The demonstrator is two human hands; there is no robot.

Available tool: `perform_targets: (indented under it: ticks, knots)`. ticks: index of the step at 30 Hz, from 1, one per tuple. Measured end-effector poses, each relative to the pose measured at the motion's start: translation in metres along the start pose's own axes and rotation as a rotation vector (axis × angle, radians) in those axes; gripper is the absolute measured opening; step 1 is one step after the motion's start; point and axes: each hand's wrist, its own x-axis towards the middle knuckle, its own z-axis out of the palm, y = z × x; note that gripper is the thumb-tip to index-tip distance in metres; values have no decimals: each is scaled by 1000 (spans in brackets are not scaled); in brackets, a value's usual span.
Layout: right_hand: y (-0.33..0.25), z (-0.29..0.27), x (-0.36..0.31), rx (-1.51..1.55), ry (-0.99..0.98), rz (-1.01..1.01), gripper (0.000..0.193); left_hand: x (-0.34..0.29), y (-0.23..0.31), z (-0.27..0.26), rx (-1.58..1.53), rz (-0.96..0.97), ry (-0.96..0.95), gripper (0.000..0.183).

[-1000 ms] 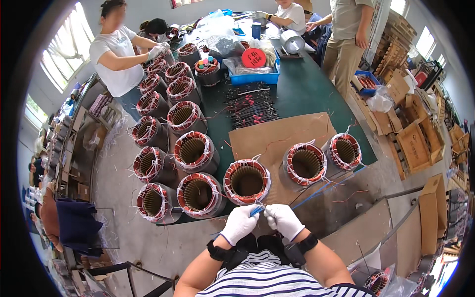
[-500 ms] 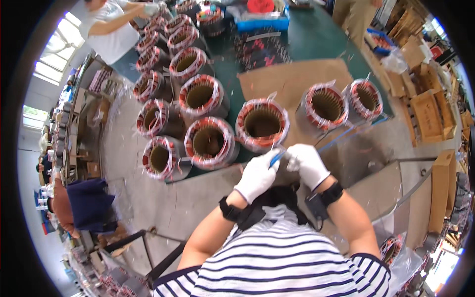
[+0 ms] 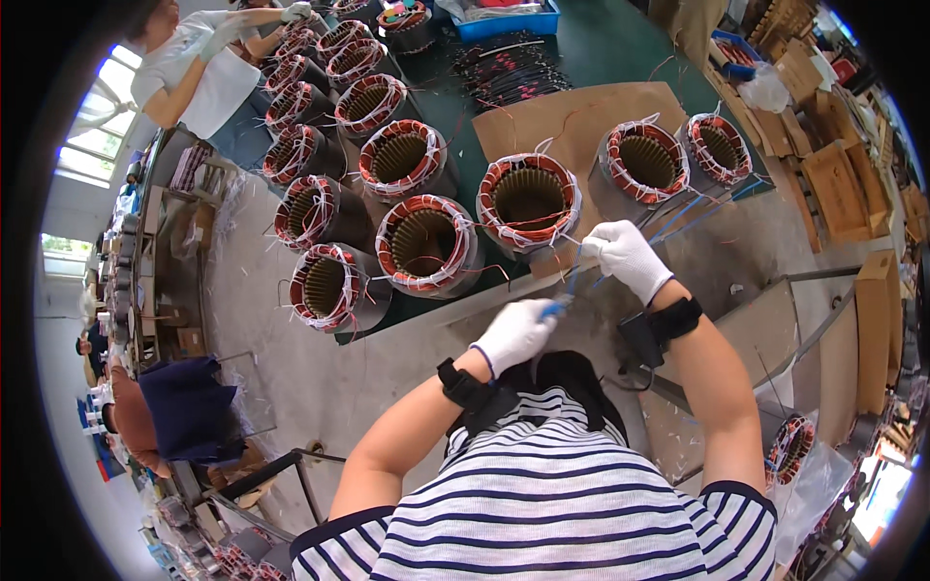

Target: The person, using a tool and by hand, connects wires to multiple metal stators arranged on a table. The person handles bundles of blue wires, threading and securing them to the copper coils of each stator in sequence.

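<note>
My left hand, in a white glove, is closed around a small blue-handled tool whose head I cannot make out clearly. Up and to the right, my gloved right hand pinches a thin blue wire that hangs toward the tool. Just beyond both hands stands the nearest motor stator, a grey cylinder with red windings laced in white cord around its top. Two similar stators, a wider one and a smaller one, stand at the right.
Rows of stators fill the left of the green table. Brown cardboard, dark wire bundles and a blue bin lie farther back. Long blue wires extend past the front edge. A co-worker stands at the far left.
My hands, close together before, are now apart. The left one has come down toward me with the tool; the right one has risen with the wire. The view has shifted slightly.
</note>
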Motion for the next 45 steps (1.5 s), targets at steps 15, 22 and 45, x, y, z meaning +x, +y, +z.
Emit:
perform_targets:
  ticks: [15, 22, 45]
  knots:
    - [23, 2, -33, 322, -14, -50, 22, -26, -14, 9, 233, 58, 608, 27]
    - [14, 9, -32, -64, 154, -317, 21, -52, -42, 14, -49, 32, 791, 27]
    - [-37, 148, -128, 544, -362, 31, 8, -143, -3, -1, -396, -146, -19, 22]
